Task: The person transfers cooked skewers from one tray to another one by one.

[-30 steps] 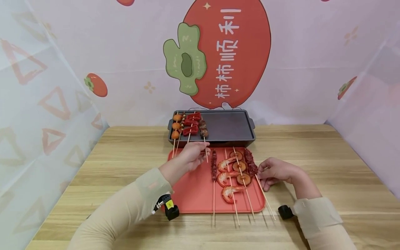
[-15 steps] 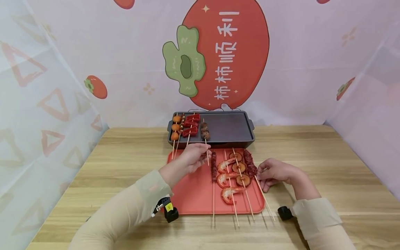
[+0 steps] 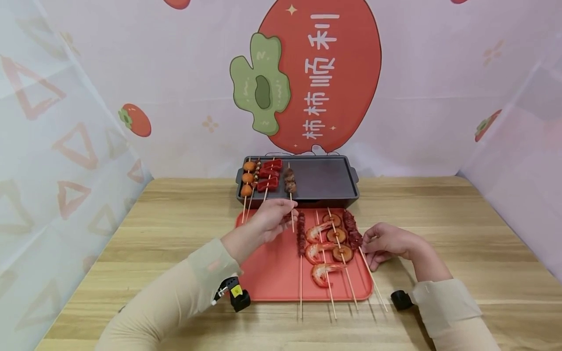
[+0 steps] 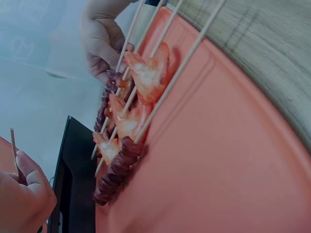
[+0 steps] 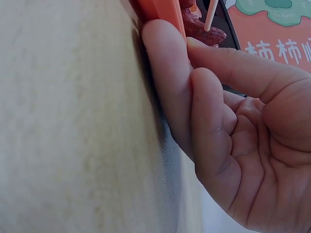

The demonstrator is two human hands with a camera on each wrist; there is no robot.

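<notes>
With thumb and fingers my left hand (image 3: 274, 218) pinches the stick of a brown meat skewer (image 3: 290, 181). Its meat end lies over the dark grill pan (image 3: 325, 178), right of the red pepper-like skewer (image 3: 269, 175). In the left wrist view, the left hand (image 4: 26, 191) shows only the stick's end. My right hand (image 3: 388, 243) grips the right rim of the red tray (image 3: 270, 273), beside a dark red meat skewer (image 3: 352, 229). The right wrist view shows that hand (image 5: 233, 126) with thumb above and fingers below the tray rim (image 5: 163, 10).
On the tray lie a thin dark meat skewer (image 3: 301, 234), a shrimp skewer (image 3: 322, 274) and a mushroom-like slice skewer (image 3: 337, 235), their sticks overhanging the near edge. An orange ball skewer (image 3: 248, 178) is at the pan's left. Wooden table (image 3: 153, 234) surrounds all.
My left hand and the brown meat skewer have shifted slightly right, widening the space from the red pieces. My right hand stays at the tray's rim.
</notes>
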